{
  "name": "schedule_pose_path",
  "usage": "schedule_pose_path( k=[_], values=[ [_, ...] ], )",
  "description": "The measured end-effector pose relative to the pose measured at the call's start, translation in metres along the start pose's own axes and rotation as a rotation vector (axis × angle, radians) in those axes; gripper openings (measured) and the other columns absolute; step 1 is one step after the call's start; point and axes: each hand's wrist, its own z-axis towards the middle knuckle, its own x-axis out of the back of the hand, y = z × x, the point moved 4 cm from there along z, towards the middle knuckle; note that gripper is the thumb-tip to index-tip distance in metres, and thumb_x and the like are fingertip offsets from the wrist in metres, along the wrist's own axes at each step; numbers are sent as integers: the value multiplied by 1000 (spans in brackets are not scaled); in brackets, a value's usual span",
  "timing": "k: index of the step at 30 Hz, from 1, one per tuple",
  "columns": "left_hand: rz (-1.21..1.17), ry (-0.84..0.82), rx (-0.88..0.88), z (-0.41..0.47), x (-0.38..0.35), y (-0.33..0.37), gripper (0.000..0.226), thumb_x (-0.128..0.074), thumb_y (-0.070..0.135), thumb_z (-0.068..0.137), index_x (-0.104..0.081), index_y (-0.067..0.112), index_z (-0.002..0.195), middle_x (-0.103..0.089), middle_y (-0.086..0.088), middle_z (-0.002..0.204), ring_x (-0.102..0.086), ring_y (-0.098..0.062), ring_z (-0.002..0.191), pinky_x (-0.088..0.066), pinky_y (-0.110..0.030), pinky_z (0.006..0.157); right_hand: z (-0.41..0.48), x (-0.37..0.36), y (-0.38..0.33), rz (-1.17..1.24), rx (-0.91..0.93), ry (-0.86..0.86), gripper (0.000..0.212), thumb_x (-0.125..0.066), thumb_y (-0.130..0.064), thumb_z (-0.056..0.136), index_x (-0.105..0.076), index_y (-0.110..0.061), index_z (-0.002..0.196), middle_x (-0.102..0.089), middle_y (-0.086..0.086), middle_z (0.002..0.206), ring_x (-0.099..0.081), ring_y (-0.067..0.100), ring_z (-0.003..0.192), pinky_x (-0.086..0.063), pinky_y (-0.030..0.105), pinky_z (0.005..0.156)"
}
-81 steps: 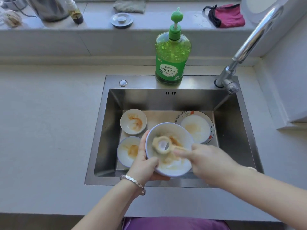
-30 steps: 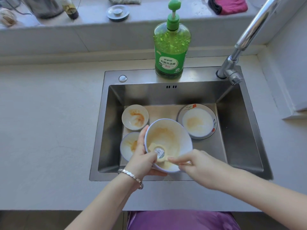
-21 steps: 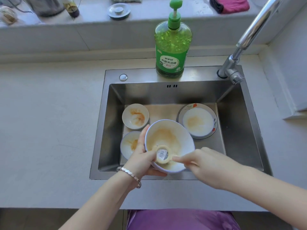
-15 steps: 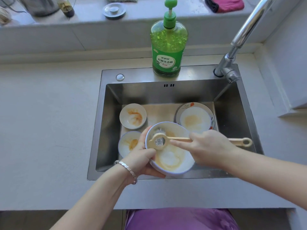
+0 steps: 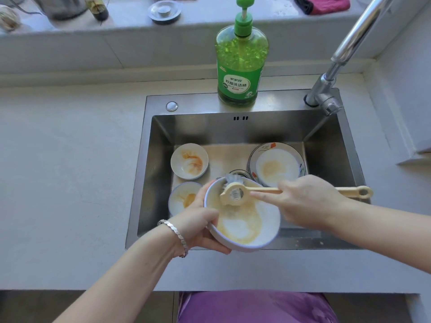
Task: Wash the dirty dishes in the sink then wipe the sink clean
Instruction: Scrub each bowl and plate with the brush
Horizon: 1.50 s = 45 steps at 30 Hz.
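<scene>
Bowl [image 5: 268, 217] in left hand [image 5: 198, 226] over sink [image 5: 233, 129] front edge, brush [image 5: 233, 194] at far rim

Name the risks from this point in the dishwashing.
1. The left hand alone holds the tilted bowl by its rim; brush pressure may make it slip onto the small dish underneath.
2. The brush, gripped by the right hand, works at the bowl's far rim; bristles could flick orange residue onto the counter.
</scene>
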Motion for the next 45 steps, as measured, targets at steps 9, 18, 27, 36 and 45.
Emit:
schedule_pose_path(
  k=[9, 18, 27, 36, 45],
  values=[
    [36, 99, -39, -3, 1, -3, 76, -30, -9, 83, -35, 55, 124, -55, -7, 107, -70, -34, 64, -58, -45, 53, 12, 1, -7, 24, -41, -44, 64, -62, -20, 74, -46, -49, 129, -34, -1, 53, -41, 23, 49, -12, 23, 41],
    [54, 229, -91, -4, 16, 8, 78, -33, -9, 79, -41, 54, 124, -51, 0, 107, -69, -33, 58, -56, -45, 52, -12, -20, -29, 501, -181, -182, 55, -35, -17, 88, -36, -51, 132, -58, 4, 86, -53, 31, 81, -31, 31, 56],
    [185, 267, -194, -2, -1, 21, 77, -37, -7, 80, -36, 60, 118, -49, 9, 104, -60, -34, 87, -56, -37, 46, 1, -18, -2, 228, -197, -151, 64, -38, -9, 83, -31, -45, 135, -35, -2, 66, -37, 21, 56, -23, 28, 45],
    [237, 272, -237, 0, 1, 13, 77, -41, -6, 79, -32, 60, 118, -45, 14, 106, -60, -35, 86, -57, -42, 49, 4, -24, -1, 219, -163, -222, 62, -37, -8, 82, -38, -42, 134, -31, -5, 62, -31, 16, 51, -22, 26, 44],
    [222, 275, -265, 0, 10, 11, 78, -42, -8, 79, -35, 56, 121, -46, 10, 109, -58, -26, 84, -55, -35, 47, 7, -21, 10, 305, -288, -225, 51, -36, -15, 89, -46, -45, 129, -60, 1, 91, -43, 20, 65, -29, 26, 47]
  ],
)
